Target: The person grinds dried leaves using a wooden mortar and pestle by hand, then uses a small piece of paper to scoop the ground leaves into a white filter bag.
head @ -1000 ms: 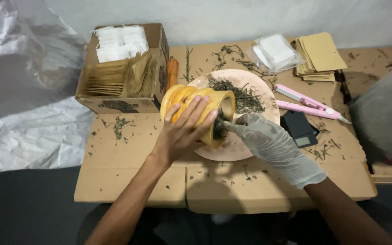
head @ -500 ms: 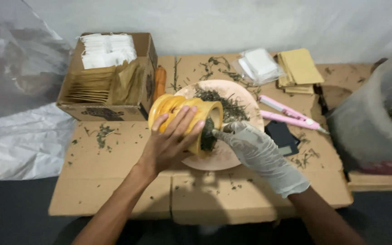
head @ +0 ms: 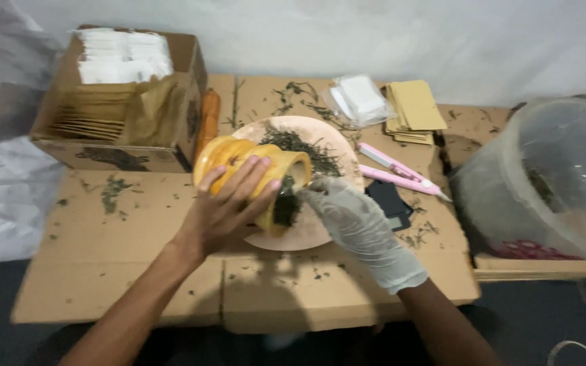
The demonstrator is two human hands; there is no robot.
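Observation:
My bare left hand grips a yellow ribbed jar, held tilted on its side over a round pinkish plate. Dried green leaves lie heaped on the plate. My right hand, in a white glove, is at the jar's mouth, its fingers pinched on dark dried leaves at the opening. Both hands meet above the near half of the plate.
A cardboard box of brown and white packets stands at the left. Two pink cutters, a small black object, clear bags and brown envelopes lie behind the plate. A big clear plastic bag sits at the right. Flattened cardboard covers the floor.
The view has shifted right, bringing the large clear bag into sight. Both hands stay at the jar's mouth over the plate; the jar stays tilted.

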